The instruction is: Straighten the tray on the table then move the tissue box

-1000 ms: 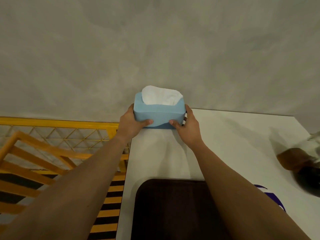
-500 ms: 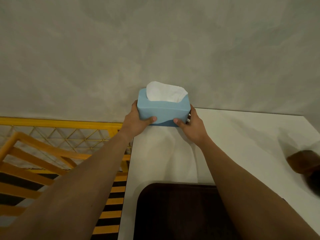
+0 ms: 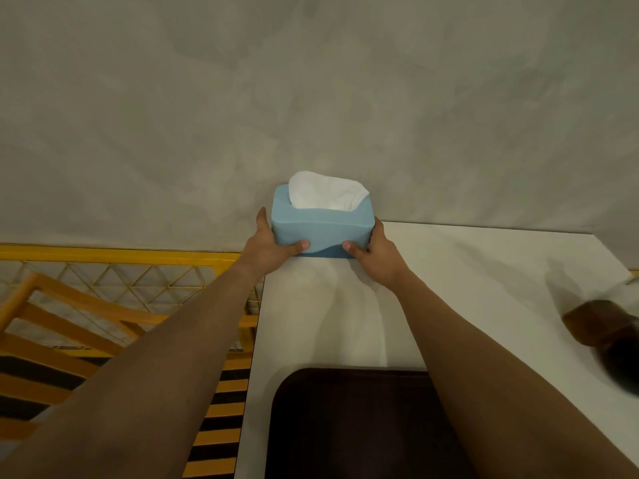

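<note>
A light blue tissue box (image 3: 321, 229) with a white tissue sticking out of its top sits at the far left corner of the white table (image 3: 484, 288), against the grey wall. My left hand (image 3: 271, 245) grips its left end and my right hand (image 3: 375, 252) grips its right end, thumbs on the front face. A dark brown tray (image 3: 352, 423) lies on the table near me, its edges square to the table; my right forearm crosses its right part.
A yellow metal railing (image 3: 103, 257) and wooden slats stand left of the table, with black-and-yellow stripes on the floor below. A blurred brown object (image 3: 601, 326) lies at the table's right edge. The grey wall closes off the far side.
The box, held in both hands, has shifted slightly right and away from me towards the wall at the table's far corner. The grip is the same.
</note>
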